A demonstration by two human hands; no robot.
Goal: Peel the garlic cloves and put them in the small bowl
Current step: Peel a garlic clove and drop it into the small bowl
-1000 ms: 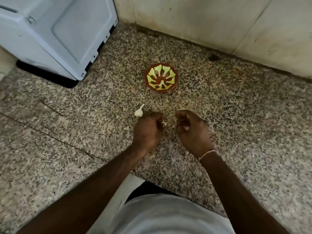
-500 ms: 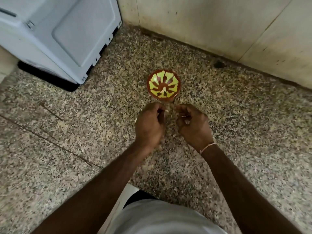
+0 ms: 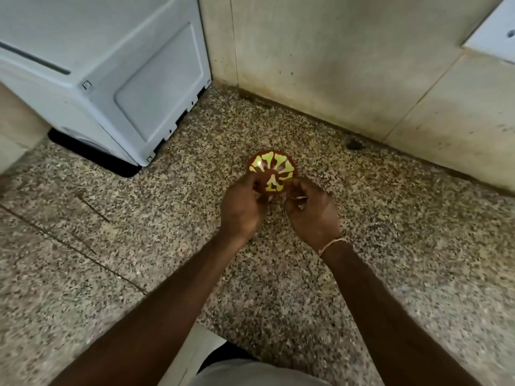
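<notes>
- The right hand has its fingers curled in a narrow grip; a small pale piece shows at the fingertips, maybe garlic skin or a clove, but it is too small to say which.
- The left hand is also curled, with the fingers bent toward the right hand. What the left grip holds I cannot tell, because the back of the hand hides it.
- The two hands are close together, with only a small gap between their fingertips, and both are in front of the near edge of the small bowl.
- The small bowl is brown-red with a yellow-green pattern inside. It stands on the floor, and the hands cover its near rim. If there is garlic inside the bowl, it is not clear to see.
- The floor is speckled stone with thin dark joint lines.
- On the right wrist there is a thin pale band.
- A white appliance stands at the far left, in the corner beside the beige wall.
- At the bottom edge, part of the person's light clothing is visible.
</notes>
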